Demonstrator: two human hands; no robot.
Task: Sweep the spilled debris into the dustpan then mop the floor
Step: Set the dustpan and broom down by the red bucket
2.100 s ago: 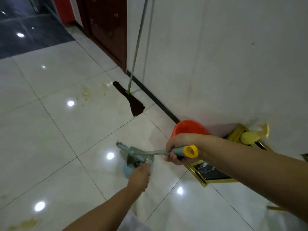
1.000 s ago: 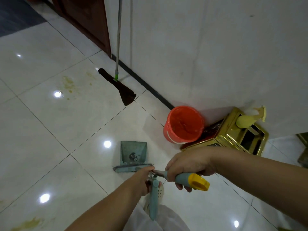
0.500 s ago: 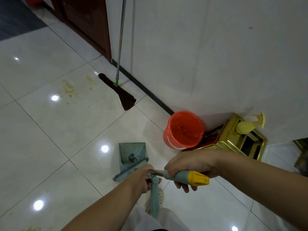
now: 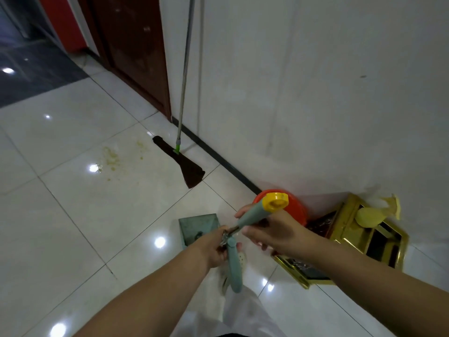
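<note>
Meanwhile, the right hand [image 4: 272, 233] is gripping the teal broom handle with yellow cap [image 4: 263, 210] while the left hand [image 4: 215, 249] is clutching its joint above the teal dustpan [image 4: 194, 227]. Yellowish spilled debris [image 4: 111, 159] is lying well apart; fumbling risks a drop.

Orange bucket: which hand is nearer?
Right. The right hand, gripping the handle with the yellow cap, overlaps the orange bucket in view. The left hand is farther left, beside the dustpan.
</note>
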